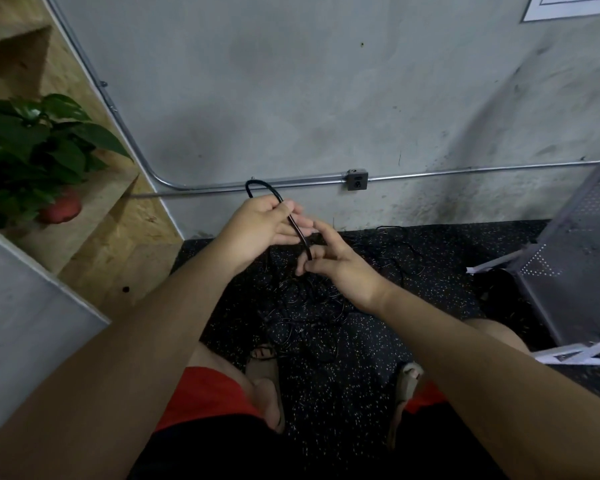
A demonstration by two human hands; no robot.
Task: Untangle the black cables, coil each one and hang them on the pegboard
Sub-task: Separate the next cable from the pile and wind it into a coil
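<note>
Hands out in front at mid-scene, above a dark floor. Thumb and fingers of the left hand closed round one black cable, a short loop of it arching up past the hand toward the far wall and curving back down behind the fingers. Just to the right and slightly nearer, the right hand, fingers curled, pinching the same cable lower down, just below the left palm. Fingertips of the two hands nearly touching.

Directly below the hands, a loose tangle of cables spread over the speckled black floor, thin strands trailing off to the far right, close to the foot of the wall. Two sandalled feet at the near edge of the tangle, one each side, with red shorts nearer still.

At far right, a grey perforated pegboard, tilted, well apart from both hands. Along the base of the grey wall, a metal conduit with a small junction box. High in the far right corner, part of a white sheet on the wall. At left, wooden shelving holding a leafy plant in a red pot, and nearer, a plain grey panel.
</note>
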